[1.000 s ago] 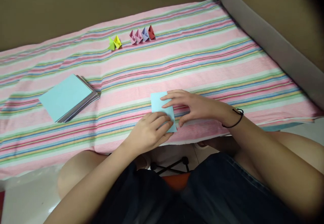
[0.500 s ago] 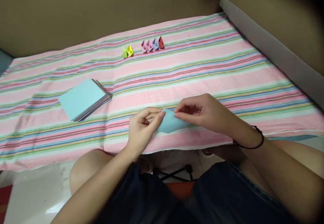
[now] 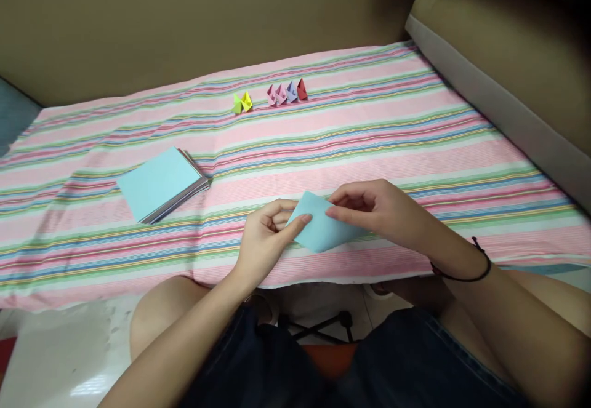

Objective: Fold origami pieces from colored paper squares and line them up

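A folded light-blue paper sheet (image 3: 321, 228) is lifted slightly off the striped cloth, near its front edge. My left hand (image 3: 265, 239) pinches its left corner with curled fingers. My right hand (image 3: 376, 211) pinches its upper right edge between thumb and fingers; a black band circles that wrist. Both hands are closed on the paper.
A stack of coloured paper squares (image 3: 160, 183) with a light-blue top lies at the left. Several small folded paper figures (image 3: 270, 96), yellow-green, pink, purple and red, stand in a row at the back. A cushioned edge (image 3: 489, 88) runs along the right. The striped cloth (image 3: 369, 131) covers the table.
The blue paper lay flat under both hands a second ago. Both hands have since picked it up and hold it pinched above the cloth. The view has shifted down and right.
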### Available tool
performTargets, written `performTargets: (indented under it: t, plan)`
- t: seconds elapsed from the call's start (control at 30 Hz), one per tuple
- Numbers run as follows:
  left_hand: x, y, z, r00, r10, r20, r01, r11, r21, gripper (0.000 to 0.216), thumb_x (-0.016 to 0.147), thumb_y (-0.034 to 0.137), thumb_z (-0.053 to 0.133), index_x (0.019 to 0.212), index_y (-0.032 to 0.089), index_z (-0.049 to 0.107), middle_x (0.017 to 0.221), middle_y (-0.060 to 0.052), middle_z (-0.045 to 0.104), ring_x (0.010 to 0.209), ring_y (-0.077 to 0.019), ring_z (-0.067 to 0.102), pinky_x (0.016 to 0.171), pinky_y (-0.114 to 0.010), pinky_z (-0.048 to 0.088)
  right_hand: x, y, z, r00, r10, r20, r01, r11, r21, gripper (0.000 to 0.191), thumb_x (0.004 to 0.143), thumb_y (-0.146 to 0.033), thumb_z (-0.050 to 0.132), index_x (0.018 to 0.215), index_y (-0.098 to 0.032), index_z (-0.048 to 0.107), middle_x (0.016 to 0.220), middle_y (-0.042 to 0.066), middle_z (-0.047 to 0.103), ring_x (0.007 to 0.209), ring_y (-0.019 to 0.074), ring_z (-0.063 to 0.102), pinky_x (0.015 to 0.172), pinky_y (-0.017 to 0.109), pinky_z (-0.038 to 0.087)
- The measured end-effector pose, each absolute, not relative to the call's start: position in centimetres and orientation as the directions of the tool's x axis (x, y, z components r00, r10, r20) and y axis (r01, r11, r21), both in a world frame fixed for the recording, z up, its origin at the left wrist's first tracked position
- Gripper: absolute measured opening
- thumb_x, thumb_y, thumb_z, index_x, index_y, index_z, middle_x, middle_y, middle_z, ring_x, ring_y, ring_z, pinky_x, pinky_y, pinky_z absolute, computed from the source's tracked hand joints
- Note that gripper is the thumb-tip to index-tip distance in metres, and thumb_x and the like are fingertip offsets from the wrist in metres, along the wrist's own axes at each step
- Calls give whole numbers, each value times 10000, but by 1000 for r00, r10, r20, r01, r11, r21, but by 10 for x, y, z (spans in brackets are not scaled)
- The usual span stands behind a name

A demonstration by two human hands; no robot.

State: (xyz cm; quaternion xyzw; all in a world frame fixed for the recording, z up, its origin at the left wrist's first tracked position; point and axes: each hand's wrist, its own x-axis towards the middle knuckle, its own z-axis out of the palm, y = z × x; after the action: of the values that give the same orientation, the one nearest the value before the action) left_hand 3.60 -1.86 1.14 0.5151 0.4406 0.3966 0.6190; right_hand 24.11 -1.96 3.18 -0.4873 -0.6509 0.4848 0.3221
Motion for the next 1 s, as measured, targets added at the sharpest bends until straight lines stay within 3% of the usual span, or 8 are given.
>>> performTargets:
  t: [0.17,0.4,0.53,0.7,0.83,0.93,1.0]
  plan:
    - [33,-16,9,272,957,-106,-73,130,989,161,768,281,726,879,179,673,640,36,669,574,-78,598,574,-167,501,241,-19,29,-298,951,-84,310,13,-951,146,812,-323,630,781,-190,681,707,-3,648,637,126,576,525,238,399]
    - [38,-16,6,369,886,-282,-87,335,938,220,706,282,775,819,143,648,638,-3,706,631,-141,683,664,-243,572,234,-17,26,-116,993,2,248,31,-968,122,803,-301,631,798,-181,651,737,10,661,639,138,584,533,247,419]
    - [39,-16,6,319,911,-264,-150,323,935,282,697,296,777,900,150,646,769,-37,744,728,-175,710,726,-289,580,235,-16,25,-6,1000,3,190,4,-982,140,804,-326,629,811,-186,631,726,9,648,624,140,580,528,247,419]
    - [40,-16,3,305,912,-276,-192,342,920,205,724,312,749,827,154,670,741,-18,726,687,-140,690,751,-280,565,234,-14,19,-4,998,-64,120,-63,-991,141,806,-330,618,812,-194,584,682,-13,612,567,125,542,489,238,393]
    - [37,-13,1,221,929,-297,-187,339,922,204,711,322,753,812,160,683,705,13,681,642,-97,633,655,-220,531,229,-16,13,-67,989,-133,101,-126,-987,124,788,-286,620,798,-199,531,683,-10,614,614,145,572,536,261,448]
    - [33,-8,1,180,941,-287,-100,307,946,220,716,347,738,790,147,684,675,12,648,603,-87,579,590,-206,479,228,-16,12,-87,985,-150,133,-138,-982,161,803,-288,602,899,-209,500,860,40,669,772,198,647,644,330,528]
    - [29,-4,3,204,943,-262,21,264,964,229,734,357,715,782,136,685,621,14,611,564,-86,535,551,-206,431,231,-15,14,-40,999,-26,269,-14,-963,295,800,-287,615,1057,-226,484,1135,92,634,1011,249,627,779,402,535]
